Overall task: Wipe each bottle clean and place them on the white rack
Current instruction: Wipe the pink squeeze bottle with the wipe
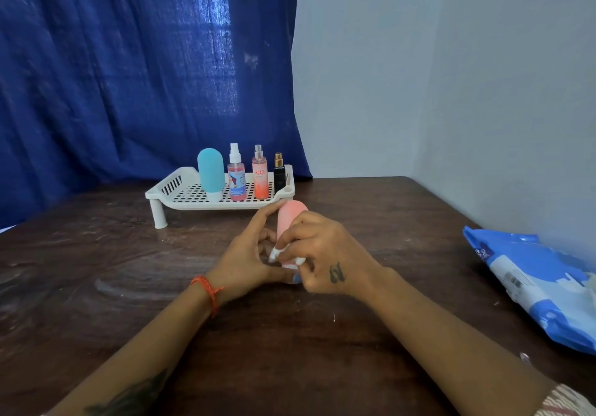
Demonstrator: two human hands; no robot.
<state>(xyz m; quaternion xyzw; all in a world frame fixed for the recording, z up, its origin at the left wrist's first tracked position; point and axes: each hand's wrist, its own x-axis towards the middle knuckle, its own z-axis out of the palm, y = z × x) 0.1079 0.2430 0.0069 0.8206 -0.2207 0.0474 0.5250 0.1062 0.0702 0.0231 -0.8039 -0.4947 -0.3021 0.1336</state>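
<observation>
Our left hand (248, 254) cups the smooth, rounded pink bottle (290, 219) upright on the dark wooden table (96, 286); our right hand (319, 254) pinches a crumpled white wipe (277, 252) against it. Just beyond, the perforated white rack (180, 189) holds four bottles before a blue curtain (129, 60).

pink bottle (291, 219): lower half hidden by hands | blue packet (535, 283): cut off at right edge
</observation>
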